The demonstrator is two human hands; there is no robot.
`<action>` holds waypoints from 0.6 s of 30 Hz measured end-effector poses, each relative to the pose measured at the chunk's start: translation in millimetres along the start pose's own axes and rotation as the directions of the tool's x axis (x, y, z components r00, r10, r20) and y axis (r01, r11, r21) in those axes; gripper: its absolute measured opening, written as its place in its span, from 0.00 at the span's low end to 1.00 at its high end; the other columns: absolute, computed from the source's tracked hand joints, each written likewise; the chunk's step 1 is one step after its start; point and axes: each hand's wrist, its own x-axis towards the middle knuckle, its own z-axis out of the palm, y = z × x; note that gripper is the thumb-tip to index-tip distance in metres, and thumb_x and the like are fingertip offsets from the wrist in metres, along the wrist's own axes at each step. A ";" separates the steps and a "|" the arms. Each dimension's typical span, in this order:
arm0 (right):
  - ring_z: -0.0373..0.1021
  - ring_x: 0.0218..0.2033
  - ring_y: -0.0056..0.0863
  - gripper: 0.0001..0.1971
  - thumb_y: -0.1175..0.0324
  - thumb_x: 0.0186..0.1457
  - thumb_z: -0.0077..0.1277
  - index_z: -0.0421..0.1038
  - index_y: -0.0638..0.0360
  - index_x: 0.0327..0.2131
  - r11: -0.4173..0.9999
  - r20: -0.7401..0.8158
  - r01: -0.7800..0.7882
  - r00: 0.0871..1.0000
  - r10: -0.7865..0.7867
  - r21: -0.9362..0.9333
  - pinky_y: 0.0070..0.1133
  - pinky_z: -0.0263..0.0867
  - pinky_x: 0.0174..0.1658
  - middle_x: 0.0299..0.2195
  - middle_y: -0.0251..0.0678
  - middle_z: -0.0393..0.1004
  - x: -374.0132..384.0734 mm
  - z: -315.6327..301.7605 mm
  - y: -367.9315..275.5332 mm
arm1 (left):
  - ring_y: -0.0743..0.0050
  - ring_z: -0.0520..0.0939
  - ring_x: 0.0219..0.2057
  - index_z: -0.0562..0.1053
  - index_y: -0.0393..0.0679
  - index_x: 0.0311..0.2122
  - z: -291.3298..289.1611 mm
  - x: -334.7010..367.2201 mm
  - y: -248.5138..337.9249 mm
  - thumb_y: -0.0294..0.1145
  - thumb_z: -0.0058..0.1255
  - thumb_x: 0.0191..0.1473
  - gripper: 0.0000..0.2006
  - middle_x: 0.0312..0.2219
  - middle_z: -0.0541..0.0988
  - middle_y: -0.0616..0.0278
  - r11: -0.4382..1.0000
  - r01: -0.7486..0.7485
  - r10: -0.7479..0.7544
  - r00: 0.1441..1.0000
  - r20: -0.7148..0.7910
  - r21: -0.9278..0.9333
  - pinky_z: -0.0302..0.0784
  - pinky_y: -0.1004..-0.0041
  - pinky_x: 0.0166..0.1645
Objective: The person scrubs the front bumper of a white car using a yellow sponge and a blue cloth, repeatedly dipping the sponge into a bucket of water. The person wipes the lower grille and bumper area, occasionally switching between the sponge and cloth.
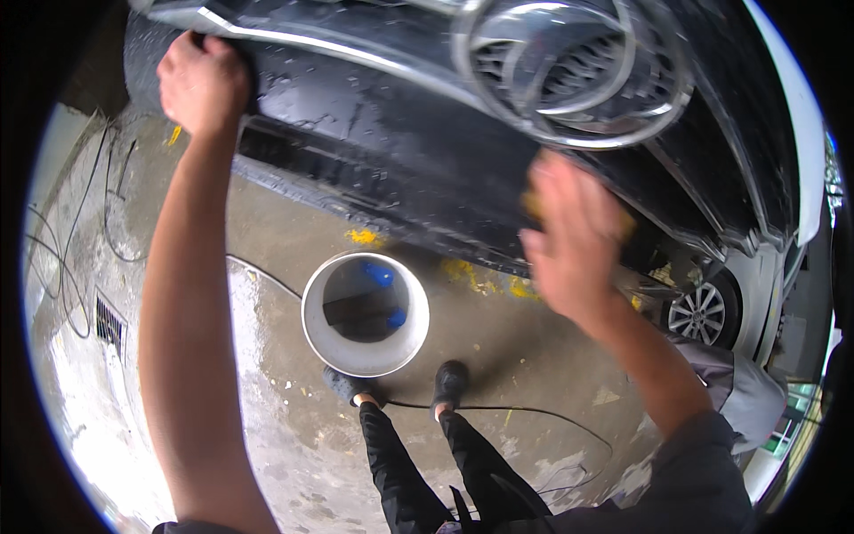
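Note:
My left hand is curled against the black front of a car, just below a bright chrome strip. Its fingertips are partly hidden, and I cannot make out what they grip. My right hand is smeared by motion. It presses a yellow sponge against the dark bumper, below the big round chrome emblem; most of the sponge is covered by the hand. Water drops speckle the bumper's black surface.
A white bucket with dark water and blue things inside stands before my shoes. A thin hose crosses the wet concrete floor. Looped cables and a drain grate lie at left. A car wheel shows at right.

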 end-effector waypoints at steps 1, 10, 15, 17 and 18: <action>0.65 0.63 0.43 0.28 0.64 0.59 0.52 0.70 0.64 0.63 0.998 0.003 0.039 0.999 -0.039 0.047 0.38 0.61 0.62 0.63 0.45 0.69 32.2 7.2 -26.5 | 0.44 0.76 0.59 0.76 0.45 0.56 -9.4 6.4 -18.6 0.48 0.47 0.63 0.23 0.53 0.81 0.50 0.999 -0.012 0.012 1.000 -0.004 0.038 0.72 0.49 0.61; 0.64 0.65 0.43 0.37 0.66 0.52 0.63 0.66 0.59 0.66 1.000 0.037 0.017 0.999 -0.018 0.012 0.41 0.62 0.64 0.65 0.44 0.67 -72.5 -11.9 75.6 | 0.41 0.74 0.62 0.73 0.48 0.61 6.5 23.5 -37.5 0.53 0.45 0.64 0.27 0.58 0.77 0.42 0.996 0.072 -0.079 0.986 0.144 0.048 0.68 0.51 0.66; 0.56 0.71 0.46 0.38 0.57 0.59 0.59 0.61 0.63 0.69 0.989 0.085 -0.057 0.994 0.069 -0.137 0.45 0.49 0.72 0.71 0.48 0.58 -95.5 -12.0 71.9 | 0.40 0.76 0.60 0.74 0.48 0.60 2.5 16.6 -16.5 0.52 0.47 0.64 0.26 0.57 0.77 0.41 0.996 0.084 -0.087 0.991 0.104 0.033 0.70 0.52 0.65; 0.51 0.74 0.42 0.41 0.54 0.57 0.60 0.60 0.61 0.70 0.996 0.134 -0.034 0.990 0.046 -0.086 0.42 0.45 0.74 0.73 0.45 0.56 -20.5 -0.1 12.1 | 0.40 0.76 0.59 0.74 0.49 0.60 4.4 14.3 -14.2 0.51 0.47 0.64 0.25 0.57 0.77 0.41 0.994 0.099 -0.103 0.991 0.086 0.041 0.70 0.50 0.64; 0.50 0.74 0.40 0.42 0.53 0.55 0.61 0.61 0.60 0.70 0.996 0.176 -0.022 0.984 0.037 -0.086 0.41 0.43 0.74 0.73 0.43 0.55 11.0 2.2 -15.3 | 0.41 0.76 0.60 0.74 0.50 0.60 3.3 19.1 -16.2 0.50 0.47 0.64 0.24 0.58 0.76 0.44 0.994 0.097 -0.102 0.991 0.082 0.054 0.69 0.50 0.64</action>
